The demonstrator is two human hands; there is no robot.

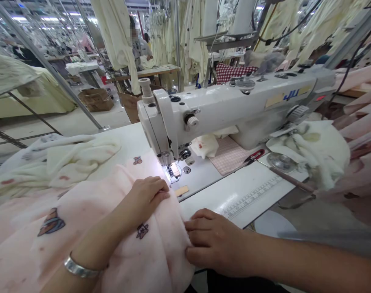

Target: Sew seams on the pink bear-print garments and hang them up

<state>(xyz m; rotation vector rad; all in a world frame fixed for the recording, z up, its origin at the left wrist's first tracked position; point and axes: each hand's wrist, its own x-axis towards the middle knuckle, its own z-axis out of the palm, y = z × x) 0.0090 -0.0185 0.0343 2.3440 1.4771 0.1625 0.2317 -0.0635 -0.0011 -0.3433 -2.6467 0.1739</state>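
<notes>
Soft pink fleece fabric printed with small bears spreads over the left of the sewing table and hangs over its front edge. Just in front of the needle area, my left hand is closed on the fabric, thumb and fingers together at its edge. My right hand pinches the fabric's right edge lower down, with the fingertips partly hidden by the cloth. A white sewing machine stands beyond both hands. Its lit presser foot is close to my left fingertips, and the cloth reaches up beside it.
Cream printed fabric lies at the left. Red-handled snips rest on pink checked cloth under the machine arm. A printed ruler runs along the table's front. Cream cloth bunches at the right. A person is in the background.
</notes>
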